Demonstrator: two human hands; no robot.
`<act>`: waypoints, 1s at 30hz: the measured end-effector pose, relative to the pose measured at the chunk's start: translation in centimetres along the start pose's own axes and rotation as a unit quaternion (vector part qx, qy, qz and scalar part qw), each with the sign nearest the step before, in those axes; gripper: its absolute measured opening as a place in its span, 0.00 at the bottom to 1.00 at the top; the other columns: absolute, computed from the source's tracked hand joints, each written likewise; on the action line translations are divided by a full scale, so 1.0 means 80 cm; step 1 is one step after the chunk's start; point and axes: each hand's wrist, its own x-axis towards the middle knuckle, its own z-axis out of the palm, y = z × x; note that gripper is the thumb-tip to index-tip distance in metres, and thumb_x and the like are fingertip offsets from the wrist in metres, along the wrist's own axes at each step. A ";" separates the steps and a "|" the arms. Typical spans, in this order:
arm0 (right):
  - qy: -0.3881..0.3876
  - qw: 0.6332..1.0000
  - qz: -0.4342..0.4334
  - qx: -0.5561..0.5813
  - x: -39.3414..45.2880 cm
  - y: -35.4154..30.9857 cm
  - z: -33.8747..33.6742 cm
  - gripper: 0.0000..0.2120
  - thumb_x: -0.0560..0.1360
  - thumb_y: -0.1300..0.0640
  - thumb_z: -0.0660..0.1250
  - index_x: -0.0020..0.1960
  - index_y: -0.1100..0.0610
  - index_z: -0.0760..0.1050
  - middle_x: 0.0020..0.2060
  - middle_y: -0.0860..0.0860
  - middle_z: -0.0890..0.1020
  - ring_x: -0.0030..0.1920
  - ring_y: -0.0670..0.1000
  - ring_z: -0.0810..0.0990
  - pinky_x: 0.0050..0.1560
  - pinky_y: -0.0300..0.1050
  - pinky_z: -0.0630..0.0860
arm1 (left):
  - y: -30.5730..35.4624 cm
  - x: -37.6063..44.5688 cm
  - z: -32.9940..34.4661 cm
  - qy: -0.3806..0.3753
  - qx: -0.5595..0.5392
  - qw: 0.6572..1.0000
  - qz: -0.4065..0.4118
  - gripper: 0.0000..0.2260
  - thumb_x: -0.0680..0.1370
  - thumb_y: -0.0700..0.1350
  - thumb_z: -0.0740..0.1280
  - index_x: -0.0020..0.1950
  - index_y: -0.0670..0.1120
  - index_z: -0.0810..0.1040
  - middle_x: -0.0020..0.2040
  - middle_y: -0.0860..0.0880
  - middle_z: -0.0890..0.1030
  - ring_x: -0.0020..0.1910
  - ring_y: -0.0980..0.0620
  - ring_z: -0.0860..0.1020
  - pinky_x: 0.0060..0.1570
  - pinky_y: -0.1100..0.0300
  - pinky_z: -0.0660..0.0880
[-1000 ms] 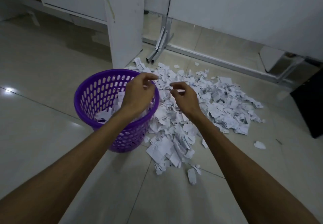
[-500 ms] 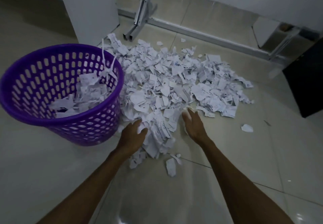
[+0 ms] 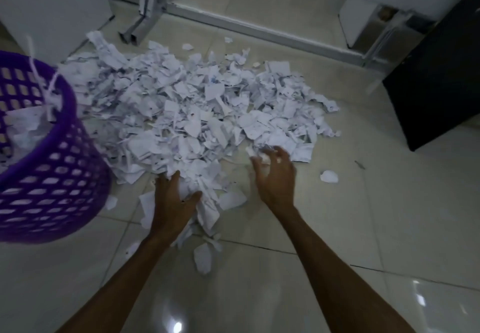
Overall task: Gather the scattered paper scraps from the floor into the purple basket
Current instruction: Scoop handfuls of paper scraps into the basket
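On glossy tile, hands rake torn, crumpled scraps.

Nothing readable here, honestly. Faint bluish and dark marks can be made out on some of the paper scraps — probably print or handwriting, but too blurred and small for a single word or number to be picked out. No label or brand is seen on the purple basket either — only plain lattice plastic.
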 end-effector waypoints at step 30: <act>-0.295 0.950 -0.021 0.100 -0.095 -0.103 0.046 0.66 0.54 0.23 0.72 0.77 0.36 0.33 0.78 0.53 0.32 0.78 0.58 0.34 0.76 0.66 0.49 | -0.016 -0.009 -0.083 -0.052 -0.098 0.994 -0.025 0.20 0.82 0.49 0.62 0.73 0.48 0.70 0.72 0.52 0.71 0.66 0.61 0.67 0.64 0.66 0.64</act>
